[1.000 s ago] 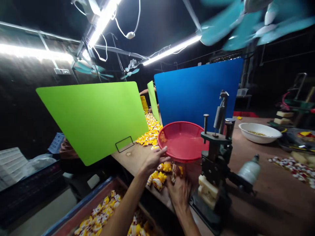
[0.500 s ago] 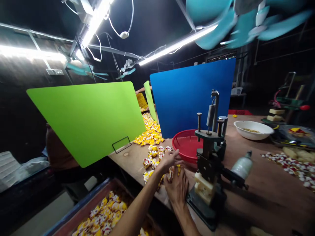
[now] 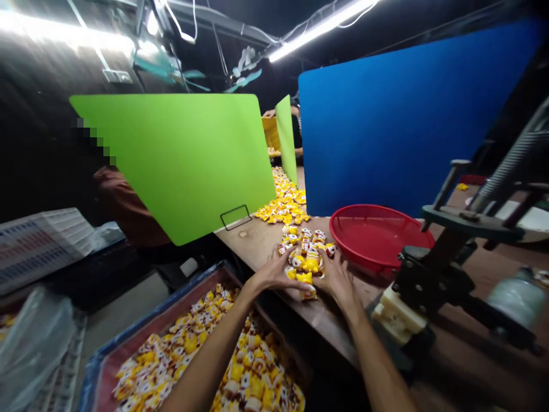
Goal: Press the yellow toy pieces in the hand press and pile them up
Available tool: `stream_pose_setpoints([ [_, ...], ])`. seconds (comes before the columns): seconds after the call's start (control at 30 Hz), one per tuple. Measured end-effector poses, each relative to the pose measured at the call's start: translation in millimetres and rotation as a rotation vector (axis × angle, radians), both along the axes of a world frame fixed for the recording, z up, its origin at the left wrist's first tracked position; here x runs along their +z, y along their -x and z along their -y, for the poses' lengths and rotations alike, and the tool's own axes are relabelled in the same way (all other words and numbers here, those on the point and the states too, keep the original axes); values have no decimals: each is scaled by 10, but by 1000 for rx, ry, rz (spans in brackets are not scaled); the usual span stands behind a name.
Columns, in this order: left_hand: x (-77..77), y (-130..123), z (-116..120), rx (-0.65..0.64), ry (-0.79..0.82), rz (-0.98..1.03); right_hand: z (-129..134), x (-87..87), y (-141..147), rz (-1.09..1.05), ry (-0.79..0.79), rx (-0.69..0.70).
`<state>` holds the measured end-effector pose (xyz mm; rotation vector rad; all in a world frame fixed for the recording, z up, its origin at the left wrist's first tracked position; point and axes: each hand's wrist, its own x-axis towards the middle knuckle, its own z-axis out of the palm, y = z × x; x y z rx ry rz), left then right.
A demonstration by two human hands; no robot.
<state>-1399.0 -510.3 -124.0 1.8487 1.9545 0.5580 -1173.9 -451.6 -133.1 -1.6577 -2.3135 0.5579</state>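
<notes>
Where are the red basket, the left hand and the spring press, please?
red basket (image 3: 377, 236), head view, inner floor
left hand (image 3: 274, 273), head view, back of hand
spring press (image 3: 433, 280), head view, black body

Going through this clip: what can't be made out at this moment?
Head view:
Yellow packets under the left hand and right hand: hidden by the palms; printing too small to read.
Hand press: top cut off by the right edge.
Packet tray: near end cut off by the bottom edge, partly hidden by the left forearm.
Co-worker: head pixelated, body partly hidden by the green panel.
</notes>
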Motion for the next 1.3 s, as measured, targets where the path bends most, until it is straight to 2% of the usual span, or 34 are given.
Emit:
stream_pose_setpoints([
  [0.07, 41, -34, -107, -7, 75, 9, -49, 41, 59, 30, 8, 27],
  [0.13, 41, -49, -104, -1, 51, 34, -75, 53, 94, 47, -1, 57],
  [0.3, -123, -159, 44, 0, -18, -1, -142, -1, 115, 34, -59, 59],
  [0.43, -209, -296, -13, 32, -81, -40, -227, -55, 93, 22, -48, 91],
  [0.63, -231, -184, -66, -128, -145, 51, -216, -53, 1, -72, -66, 152],
  [0.77, -245, -181, 64, -184, -183, 224, -66, -27, -119, -143, -61, 187],
  [0.83, -230, -229, 274, -165, -216, 295, 88, -33, -162, -214, -53, 202],
  [0.9, -200, -265, 613, -131, -235, 351, 313, -65, -149, -288, -46, 212],
  [0.97, -196, -261, 1059, -68, -246, 400, 610, -141, -55, -319, -48, 229],
  [1.03, -279, -209, 1578, 46, -218, 444, 975, -286, 124, -313, -41, 253],
  [1.1, -494, -106, 2127, 212, -133, 495, 1384, -521, 380, -270, 14, 299],
  [1.2, -1033, 178, 2852, 467, 31, 518, 1939, -1025, 889, -180, 127, 409],
  [1.27, -1437, 470, 3150, 558, 78, 484, 2162, -1393, 1297, -179, 206, 457],
  [1.3, -1620, 645, 3219, 580, 82, 472, 2212, -1560, 1517, -203, 261, 459],
])
